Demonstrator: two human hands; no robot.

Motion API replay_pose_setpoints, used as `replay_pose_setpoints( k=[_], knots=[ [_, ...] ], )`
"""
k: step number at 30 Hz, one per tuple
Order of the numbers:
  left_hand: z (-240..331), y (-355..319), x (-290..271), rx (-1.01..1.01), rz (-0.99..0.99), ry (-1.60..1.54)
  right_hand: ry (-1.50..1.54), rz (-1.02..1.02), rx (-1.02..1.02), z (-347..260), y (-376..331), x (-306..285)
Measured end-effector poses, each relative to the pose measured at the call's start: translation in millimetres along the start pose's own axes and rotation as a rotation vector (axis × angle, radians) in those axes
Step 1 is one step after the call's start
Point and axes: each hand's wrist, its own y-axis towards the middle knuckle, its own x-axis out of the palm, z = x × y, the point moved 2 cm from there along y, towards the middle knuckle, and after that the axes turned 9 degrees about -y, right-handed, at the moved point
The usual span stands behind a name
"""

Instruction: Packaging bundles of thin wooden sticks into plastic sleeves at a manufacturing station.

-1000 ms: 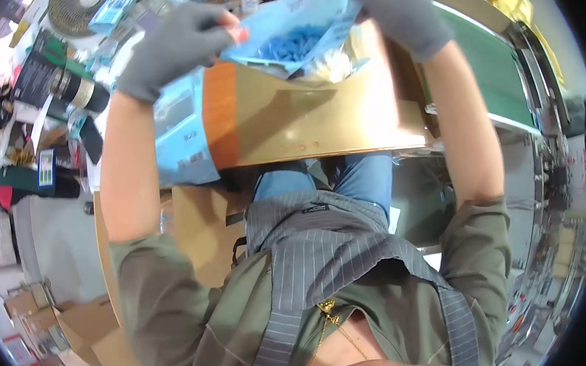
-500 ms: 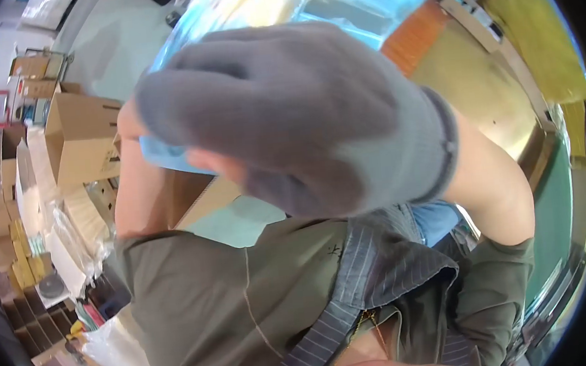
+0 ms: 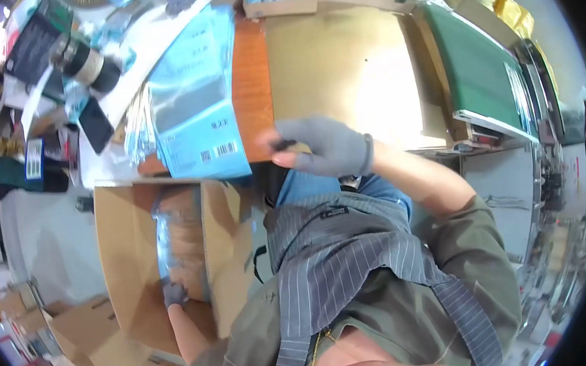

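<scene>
My left hand (image 3: 175, 293), in a grey glove with bare fingertips, is down inside an open cardboard box (image 3: 124, 260) at the left. Its fingers look closed on the near end of a clear and blue plastic bag (image 3: 163, 246), though they are partly hidden. Brown contents show beside the bag. My right hand (image 3: 321, 147), gloved the same way, hovers in front of the table edge, thumb and fingertips apart with nothing visible held. Left of it, blue printed plastic bags (image 3: 198, 132) lie piled on the table, overhanging the front edge.
A tan board (image 3: 325, 75) covers the table's middle, with a green panel (image 3: 471, 63) to its right. A small carton (image 3: 280, 4) stands at the back. A black bottle-like cylinder (image 3: 87, 65) and a dark phone-like slab (image 3: 96, 125) are far left. Another carton (image 3: 86, 326) stands on the floor.
My right hand has dropped from close before the camera toward the table edge. My left hand, hidden earlier behind it, now shows inside the box. The view has turned, revealing more table.
</scene>
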Motion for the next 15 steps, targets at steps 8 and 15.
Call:
replay_pose_setpoints(
  k=[8, 15],
  knots=[
    [315.2, -100.8, -116.4, 1.125, 0.392, -0.562, 0.257, 0.333, 0.433, 86.5, -102.2, 11.6],
    [597.5, -68.2, -157.2, 1.288, 0.514, -0.35, 0.331, 0.426, 0.643, 114.7, -136.3, 16.5]
  ],
)
